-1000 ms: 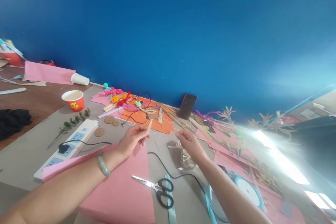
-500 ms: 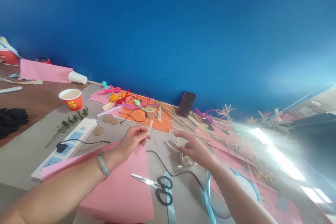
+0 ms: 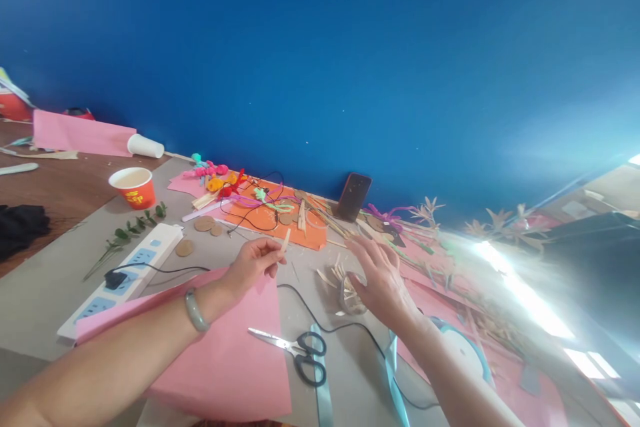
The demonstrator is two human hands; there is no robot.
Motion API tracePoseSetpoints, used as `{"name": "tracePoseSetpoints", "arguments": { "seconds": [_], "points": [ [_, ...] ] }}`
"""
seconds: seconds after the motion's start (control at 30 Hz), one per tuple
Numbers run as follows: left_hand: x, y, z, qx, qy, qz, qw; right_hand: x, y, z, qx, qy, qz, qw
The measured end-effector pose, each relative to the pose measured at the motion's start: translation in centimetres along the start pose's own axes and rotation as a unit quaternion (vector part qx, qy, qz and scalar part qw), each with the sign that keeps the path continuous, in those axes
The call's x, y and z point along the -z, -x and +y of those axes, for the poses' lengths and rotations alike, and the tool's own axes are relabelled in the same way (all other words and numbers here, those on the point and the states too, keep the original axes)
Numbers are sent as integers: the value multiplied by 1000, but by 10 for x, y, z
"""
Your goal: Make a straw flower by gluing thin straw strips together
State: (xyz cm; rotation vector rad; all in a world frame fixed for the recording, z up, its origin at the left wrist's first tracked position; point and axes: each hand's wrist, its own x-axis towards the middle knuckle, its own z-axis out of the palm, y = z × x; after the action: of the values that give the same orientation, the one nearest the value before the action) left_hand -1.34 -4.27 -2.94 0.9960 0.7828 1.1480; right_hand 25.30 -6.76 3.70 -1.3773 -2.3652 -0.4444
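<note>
- My left hand (image 3: 253,263): thumb and fingertips pinched closed on a short pale strip (image 3: 285,241), which stands tilted upward out of the pinch, above the grey table (image 3: 45,307).
- Jade-green bangle (image 3: 194,310): worn on my left wrist, over the large pink sheet (image 3: 235,353) that lies beneath my forearm.
- My right hand (image 3: 383,279): palm down, fingers spread wide and holding nothing. It is placed over the right side of a small ring of pale strips (image 3: 347,293); I cannot tell whether the fingers touch it.
- Loose pale slivers (image 3: 327,277): fanned out on the table just left of the ring, between my two hands.
- Scissors (image 3: 295,350): black-handled, blades closed, lying flat near the pink sheet's right edge, in front of both hands.
- Black cable (image 3: 320,323): runs across the table between the scissors and the ring.
- Light-blue ribbon (image 3: 324,390): lies just beside the scissor handles.
- Power strip (image 3: 125,273): white, on the table to the left of my left arm, with one black plug inserted.
- Green sprig (image 3: 127,235) and red paper cup (image 3: 133,187): beyond the power strip.
- Orange sheet (image 3: 265,221): beyond my left hand, strewn with bright pipe-cleaner pieces.
- Phone (image 3: 354,195): leaning against the blue wall (image 3: 320,47).
</note>
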Motion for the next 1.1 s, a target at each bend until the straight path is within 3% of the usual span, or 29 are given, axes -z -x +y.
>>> {"name": "tracePoseSetpoints", "arguments": {
  "seconds": [0.1, 0.17, 0.43, 0.57, 0.67, 0.8, 0.97, 1.1],
  "points": [
    [0, 0, 1, 3, -9, 5, 1000, 2, -2, -1, -11, -30, 79, 996],
    [-1, 0, 1, 6, -14, 8, 1000, 5, -4, -2, -9, -56, 96, 994],
    [-2, 1, 1, 17, -30, 9, 999, 8, -4, -4, -33, -127, 10, 991],
    [-3, 2, 0, 20, -35, 3, 999, 9, -2, -7, -109, -189, -58, 974],
    [-4, 4, -1, 21, -39, 0, 999, 11, -4, -13, -180, -286, -126, 932],
    [-5, 5, -2, 24, -46, -9, 999, 11, -8, -19, -244, -446, -179, 842],
    [-4, 4, -5, 27, -42, -19, 999, 6, -9, -18, -237, -580, -199, 753],
    [-3, 5, -7, 29, -40, -29, 998, 2, -9, -20, -227, -622, -198, 723]
  ]
}}
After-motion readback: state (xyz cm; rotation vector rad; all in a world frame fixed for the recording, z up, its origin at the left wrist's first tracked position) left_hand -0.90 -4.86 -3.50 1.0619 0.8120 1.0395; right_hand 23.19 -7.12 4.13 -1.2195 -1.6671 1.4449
